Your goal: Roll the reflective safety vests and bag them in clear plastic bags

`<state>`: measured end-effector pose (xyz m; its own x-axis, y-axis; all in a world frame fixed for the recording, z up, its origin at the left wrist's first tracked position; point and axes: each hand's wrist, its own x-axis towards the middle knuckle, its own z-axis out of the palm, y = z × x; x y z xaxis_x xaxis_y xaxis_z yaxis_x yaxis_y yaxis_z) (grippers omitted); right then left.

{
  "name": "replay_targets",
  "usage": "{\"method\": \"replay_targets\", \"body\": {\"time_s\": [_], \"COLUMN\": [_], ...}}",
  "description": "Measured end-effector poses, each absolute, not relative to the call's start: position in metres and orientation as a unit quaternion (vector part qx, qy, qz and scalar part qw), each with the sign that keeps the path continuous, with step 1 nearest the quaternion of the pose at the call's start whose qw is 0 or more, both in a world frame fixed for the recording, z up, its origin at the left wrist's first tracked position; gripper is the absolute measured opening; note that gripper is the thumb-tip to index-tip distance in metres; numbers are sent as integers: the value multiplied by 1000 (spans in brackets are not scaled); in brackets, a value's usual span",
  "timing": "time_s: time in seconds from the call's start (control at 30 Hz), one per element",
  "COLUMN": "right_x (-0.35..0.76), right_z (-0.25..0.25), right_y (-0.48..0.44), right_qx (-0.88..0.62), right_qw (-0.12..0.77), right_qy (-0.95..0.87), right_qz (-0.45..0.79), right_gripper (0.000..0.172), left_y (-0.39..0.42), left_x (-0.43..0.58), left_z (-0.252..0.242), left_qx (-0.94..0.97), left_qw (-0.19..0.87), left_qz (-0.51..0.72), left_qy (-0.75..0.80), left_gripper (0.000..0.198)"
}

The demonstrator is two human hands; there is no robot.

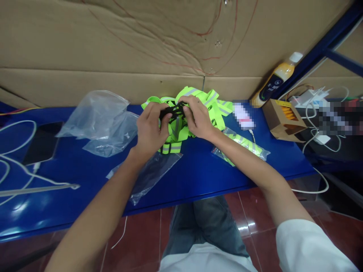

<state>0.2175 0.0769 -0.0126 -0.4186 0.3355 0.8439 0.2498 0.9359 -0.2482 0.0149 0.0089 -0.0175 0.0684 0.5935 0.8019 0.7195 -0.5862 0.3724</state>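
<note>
Both my hands hold a black buckle between them, above a heap of neon-yellow reflective straps with silver stripes. My left hand pinches its left end with thumb and fingers. At its right end the fingers of my right hand are closed. Part of the buckle is hidden behind the fingers. Below my left hand hangs a strap end with a black slider on it. A flat clear plastic bag lies under my left forearm.
Crumpled clear bags lie to the left, near a dark phone and white cables. A bagged reflective strap rests to the right. Behind it stand a juice bottle and an open cardboard box. Cardboard backs the blue table.
</note>
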Motion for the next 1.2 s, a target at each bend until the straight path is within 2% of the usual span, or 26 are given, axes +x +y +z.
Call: {"method": "replay_targets", "body": {"time_s": [0.27, 0.63, 0.8, 1.07, 1.2], "right_x": [217, 213, 213, 222, 228], "right_z": [-13, -18, -17, 9, 33], "right_y": [76, 78, 78, 76, 75], "right_qx": [-183, -149, -143, -205, -180], "right_qw": [486, 460, 488, 470, 414], "right_qy": [-853, -875, -861, -859, -879], "right_qz": [47, 5, 4, 19, 152], "right_gripper": [35, 29, 26, 46, 58], "left_y": [9, 2, 2, 8, 5], "left_x": [18, 25, 23, 7, 3], "left_z": [-18, -16, -13, 1, 4], "left_qx": [-725, -731, -736, -759, -774], "left_qw": [82, 73, 85, 128, 111], "left_qz": [-516, -498, -477, -422, -439], "left_qy": [-449, -461, -473, -478, -442], "left_gripper": [16, 13, 18, 22, 17]}}
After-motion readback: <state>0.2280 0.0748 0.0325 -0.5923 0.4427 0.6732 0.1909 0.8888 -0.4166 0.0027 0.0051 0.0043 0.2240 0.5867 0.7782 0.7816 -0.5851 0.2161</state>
